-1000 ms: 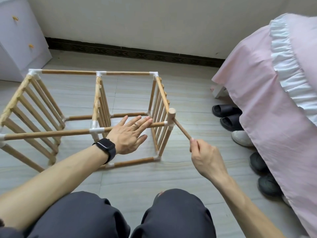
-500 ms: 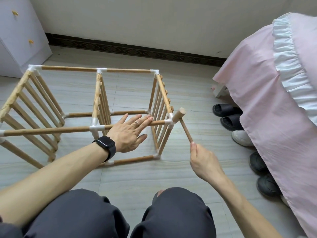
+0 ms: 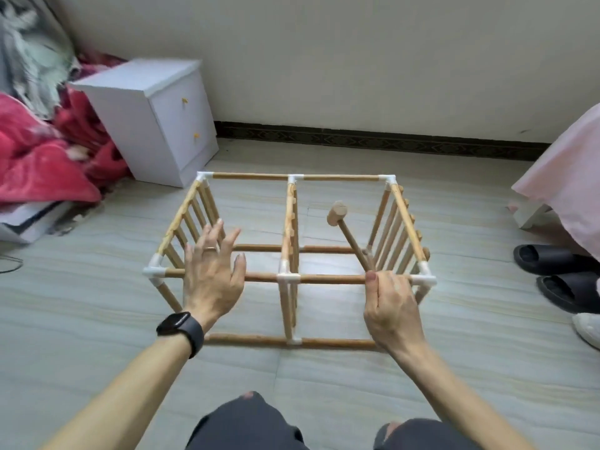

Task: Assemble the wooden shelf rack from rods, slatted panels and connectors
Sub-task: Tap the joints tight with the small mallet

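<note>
here the wooden shelf rack (image 3: pixel 337 178) lies on its side on the tiled floor (image 3: pixel 324 391), in front of the person's knees. its rods are joined by white connectors (image 3: pixel 155 271) at the corners and midpoints, and three slatted panels stand upright in it: left (image 3: pixel 185 219), middle (image 3: pixel 290 222) and right (image 3: pixel 399 222). the left hand (image 3: pixel 211 277) is open, with straight, spread fingers, over the near top rod (image 3: pixel 328 279) in the left bay; the rod passes behind the palm, and i cannot tell whether the hand presses on it. a ring (image 3: pixel 209 250) sits on one finger and a black smartwatch (image 3: pixel 180 329) on the wrist. the right hand (image 3: pixel 389 306) is curled round the handle of a small wooden mallet (image 3: pixel 337 213), at the same rod near the right corner; the mallet slants up and away, with its head over the right bay. a white bedside cabinet (image 3: pixel 156 118) and a red blanket (image 3: pixel 39 157) are at the left, black slippers (image 3: pixel 552 264) and a pink bed cover (image 3: pixel 571 177) at the right.
</note>
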Motion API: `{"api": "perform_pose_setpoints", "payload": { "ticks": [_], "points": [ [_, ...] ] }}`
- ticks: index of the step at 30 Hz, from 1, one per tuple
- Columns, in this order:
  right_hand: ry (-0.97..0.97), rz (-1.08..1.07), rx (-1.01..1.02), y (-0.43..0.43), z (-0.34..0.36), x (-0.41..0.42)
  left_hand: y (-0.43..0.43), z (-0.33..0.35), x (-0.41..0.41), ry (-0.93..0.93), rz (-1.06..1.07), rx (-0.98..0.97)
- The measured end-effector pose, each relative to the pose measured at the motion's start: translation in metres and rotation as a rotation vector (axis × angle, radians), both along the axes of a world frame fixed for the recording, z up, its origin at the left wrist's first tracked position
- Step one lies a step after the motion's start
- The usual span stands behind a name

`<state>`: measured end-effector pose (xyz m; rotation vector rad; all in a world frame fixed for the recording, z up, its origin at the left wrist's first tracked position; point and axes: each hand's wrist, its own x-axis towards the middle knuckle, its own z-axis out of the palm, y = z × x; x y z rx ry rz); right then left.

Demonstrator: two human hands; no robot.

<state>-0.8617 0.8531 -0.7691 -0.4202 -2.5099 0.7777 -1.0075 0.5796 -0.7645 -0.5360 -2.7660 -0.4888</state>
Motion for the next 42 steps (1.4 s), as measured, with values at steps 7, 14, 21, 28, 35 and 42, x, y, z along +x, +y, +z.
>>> {"api": "perform_pose_setpoints", "payload": {
  "ticks": [7,14,21,28,35,42],
  "points": [
    [-0.071,0.136,0.188,-0.043,-0.011,-0.068,-0.103,0.002,-0.024,-0.503,0.459,0.323],
    [-0.157,0.034,0.284,-0.013,-0.012,-0.057,-0.083,-0.004,-0.011,-0.499,0.328,0.431],
    [-0.255,-0.155,0.24,0.045,-0.003,-0.014,-0.018,-0.014,0.016,-0.465,0.14,0.384],
    [-0.174,-0.239,0.174,0.088,-0.007,0.02,0.027,-0.028,0.017,-0.485,0.018,0.414],
    [-0.072,0.163,-0.032,0.017,0.026,0.016,0.032,-0.044,0.024,-0.498,0.014,0.585],
    [-0.23,0.397,-0.062,-0.041,0.026,-0.02,0.025,-0.067,0.025,-0.467,0.017,0.588]
  ]
}}
